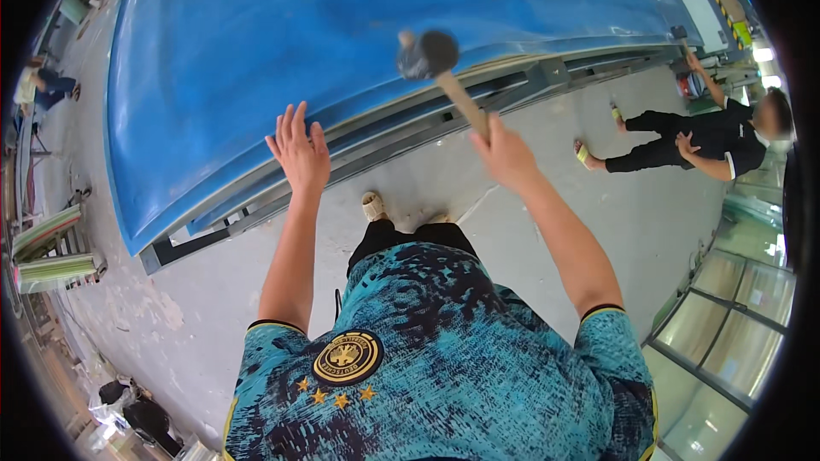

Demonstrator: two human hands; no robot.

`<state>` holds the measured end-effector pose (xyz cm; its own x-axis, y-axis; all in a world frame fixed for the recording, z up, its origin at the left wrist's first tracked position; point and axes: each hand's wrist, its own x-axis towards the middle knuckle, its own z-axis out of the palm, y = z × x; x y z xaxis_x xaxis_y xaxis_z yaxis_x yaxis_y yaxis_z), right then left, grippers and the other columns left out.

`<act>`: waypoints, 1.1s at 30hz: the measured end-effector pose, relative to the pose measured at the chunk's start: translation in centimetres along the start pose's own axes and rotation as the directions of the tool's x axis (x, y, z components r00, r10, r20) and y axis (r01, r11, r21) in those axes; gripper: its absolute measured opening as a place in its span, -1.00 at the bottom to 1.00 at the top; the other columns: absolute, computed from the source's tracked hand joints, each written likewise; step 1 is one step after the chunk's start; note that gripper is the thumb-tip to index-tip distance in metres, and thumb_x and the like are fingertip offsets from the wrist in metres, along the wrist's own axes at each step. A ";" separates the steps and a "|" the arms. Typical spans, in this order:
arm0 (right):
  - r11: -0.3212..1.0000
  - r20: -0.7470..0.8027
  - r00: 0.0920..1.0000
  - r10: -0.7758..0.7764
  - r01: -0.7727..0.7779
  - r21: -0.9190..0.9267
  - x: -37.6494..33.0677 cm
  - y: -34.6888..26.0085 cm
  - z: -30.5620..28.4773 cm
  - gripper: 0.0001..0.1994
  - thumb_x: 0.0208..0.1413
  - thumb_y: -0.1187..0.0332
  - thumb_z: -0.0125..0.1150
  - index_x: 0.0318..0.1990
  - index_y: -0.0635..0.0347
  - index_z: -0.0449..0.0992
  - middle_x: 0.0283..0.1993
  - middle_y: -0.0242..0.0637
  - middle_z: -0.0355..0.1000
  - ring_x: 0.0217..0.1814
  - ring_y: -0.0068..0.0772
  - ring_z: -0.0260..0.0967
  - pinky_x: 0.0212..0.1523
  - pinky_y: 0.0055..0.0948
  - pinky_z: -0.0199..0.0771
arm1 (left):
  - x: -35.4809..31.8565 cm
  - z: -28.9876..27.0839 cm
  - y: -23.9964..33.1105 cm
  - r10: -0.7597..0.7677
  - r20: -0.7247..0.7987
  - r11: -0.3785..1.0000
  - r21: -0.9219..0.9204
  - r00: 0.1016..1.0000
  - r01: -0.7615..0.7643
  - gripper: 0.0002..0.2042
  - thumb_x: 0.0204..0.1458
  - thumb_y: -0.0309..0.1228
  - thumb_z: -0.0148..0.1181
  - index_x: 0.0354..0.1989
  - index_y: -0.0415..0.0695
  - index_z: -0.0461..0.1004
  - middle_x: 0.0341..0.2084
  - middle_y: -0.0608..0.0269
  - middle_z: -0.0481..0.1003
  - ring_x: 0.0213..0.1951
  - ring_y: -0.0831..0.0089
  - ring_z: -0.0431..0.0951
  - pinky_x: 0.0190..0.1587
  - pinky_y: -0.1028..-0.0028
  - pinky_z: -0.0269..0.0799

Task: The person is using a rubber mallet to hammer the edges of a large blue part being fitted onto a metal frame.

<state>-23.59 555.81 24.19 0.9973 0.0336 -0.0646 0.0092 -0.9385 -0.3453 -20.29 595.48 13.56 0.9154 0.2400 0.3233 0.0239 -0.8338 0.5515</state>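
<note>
My right hand [507, 154] is closed around the wooden handle of a black-headed mallet [437, 53]. The mallet's head is raised over the near edge of a large blue sheet [256, 60], slightly blurred. My left hand [301, 147] is open with its fingers spread, above the sheet's near edge and holding nothing. The glossy blue sheet covers a wide table on a grey metal frame [547, 75]. Whether the left fingers touch the sheet I cannot tell.
At the right a co-worker [700, 141] in black stands by the sheet's far-right corner, holding another mallet [681, 34]. Glazed panels [726, 341] line the lower right. A rack of stacked strips [55, 252] stands at the left. Another person [47, 85] is further off, left.
</note>
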 end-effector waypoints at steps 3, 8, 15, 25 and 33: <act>0.904 -0.216 0.966 -0.145 0.218 0.367 1.6 -8.4 -10.6 -0.62 0.50 0.06 0.30 0.07 0.20 0.40 -0.40 0.05 0.58 -0.34 0.33 0.60 -0.30 0.13 0.54 | -0.3 1.9 -0.2 0.019 0.016 0.998 0.062 1.000 -0.020 -0.52 0.47 -0.19 0.15 0.52 0.07 0.46 0.54 0.09 0.40 0.64 -0.08 0.20 0.67 -0.29 -0.22; 0.871 -0.340 0.938 -0.069 0.223 0.438 1.8 -8.7 -4.5 -0.62 0.50 0.02 0.27 0.08 0.15 0.42 -0.39 0.06 0.57 -0.26 0.35 0.63 -0.26 0.18 0.55 | -1.2 1.9 1.0 0.037 -0.025 0.987 0.155 0.999 -0.033 -0.54 0.46 -0.18 0.16 0.48 0.05 0.51 0.54 0.13 0.40 0.64 -0.09 0.19 0.68 -0.24 -0.19; 0.895 -0.023 0.967 -0.253 0.243 0.374 1.3 -6.0 -12.0 -0.59 0.49 -0.02 0.29 0.06 0.17 0.44 -0.40 0.02 0.59 -0.28 0.31 0.63 -0.29 0.19 0.54 | -3.3 2.4 1.5 0.056 0.002 0.966 0.253 0.998 -0.055 -0.43 0.45 -0.21 0.16 0.61 0.05 0.35 0.64 0.18 0.29 0.69 -0.06 0.10 0.69 -0.21 -0.19; 0.933 -0.190 0.938 -0.289 0.320 0.161 9.7 9.9 -6.7 -0.56 0.50 -0.02 0.25 -0.01 0.28 0.49 -0.32 0.16 0.65 -0.41 0.31 0.60 -0.39 0.09 0.55 | -3.7 5.8 8.2 -0.113 -0.048 0.960 0.252 0.993 0.121 -0.33 0.45 -0.14 0.14 0.70 0.07 0.18 0.72 0.01 0.08 0.73 -0.19 -0.11 0.70 -0.21 -0.20; 0.807 -0.486 0.859 -0.161 0.398 0.436 9.6 5.1 -13.5 -0.61 0.55 0.01 0.18 0.04 0.21 0.39 -0.35 0.04 0.64 -0.36 0.30 0.61 -0.30 0.13 0.58 | -4.2 6.0 10.4 -0.157 -0.002 0.936 0.320 0.988 0.149 -0.15 0.38 -0.10 0.23 0.76 -0.03 -0.01 0.75 -0.10 -0.08 0.73 -0.32 -0.24 0.70 -0.21 -0.19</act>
<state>-13.02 546.66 34.45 0.8901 0.0127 0.4555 0.3732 -0.5939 -0.7127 -21.41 582.78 13.32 0.8994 0.3689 0.2345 0.2874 -0.9033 0.3185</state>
